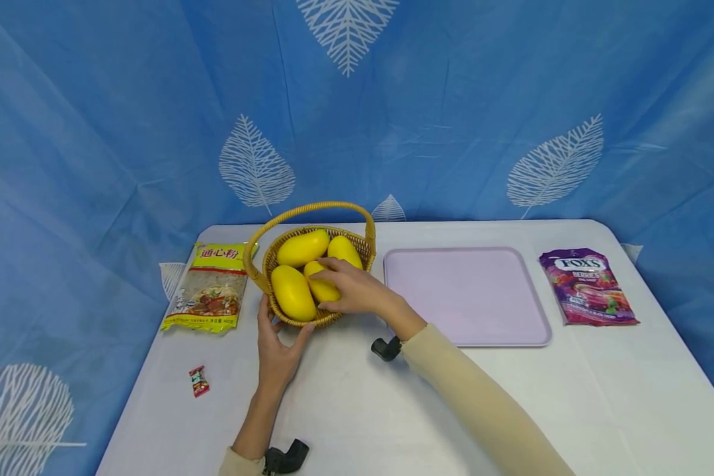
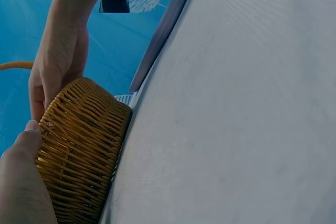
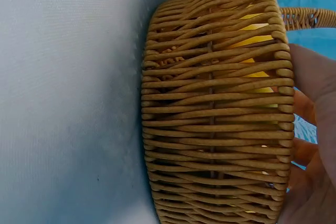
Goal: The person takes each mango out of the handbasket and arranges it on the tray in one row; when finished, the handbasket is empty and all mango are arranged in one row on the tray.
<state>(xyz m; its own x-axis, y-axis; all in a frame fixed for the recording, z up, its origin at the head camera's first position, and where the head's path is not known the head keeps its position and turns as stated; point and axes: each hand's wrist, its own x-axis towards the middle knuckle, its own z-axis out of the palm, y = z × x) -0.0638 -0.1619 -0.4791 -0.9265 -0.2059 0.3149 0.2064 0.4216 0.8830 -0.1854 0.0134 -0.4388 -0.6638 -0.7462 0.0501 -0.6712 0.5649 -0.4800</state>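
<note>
A woven wicker basket (image 3: 215,103) with an arched handle (image 1: 309,207) stands at the back of the table, left of centre. It holds several yellow mangoes (image 1: 293,293). My left hand (image 1: 276,347) holds the basket's near left side, its thumb (image 2: 26,148) against the rim in the left wrist view. From the right, my right hand (image 1: 357,289) reaches over the rim and grips the small mango (image 1: 324,292) in the middle, which still lies among the others. In the right wrist view the weave hides most of the fruit.
Right of the basket lies a pale purple tray (image 1: 464,297). A purple candy bag (image 1: 589,287) is at the far right. On the left are a yellow-edged pasta packet (image 1: 211,287) and a small red wrapped candy (image 1: 199,381). A blue leaf-print curtain (image 1: 452,99) hangs behind.
</note>
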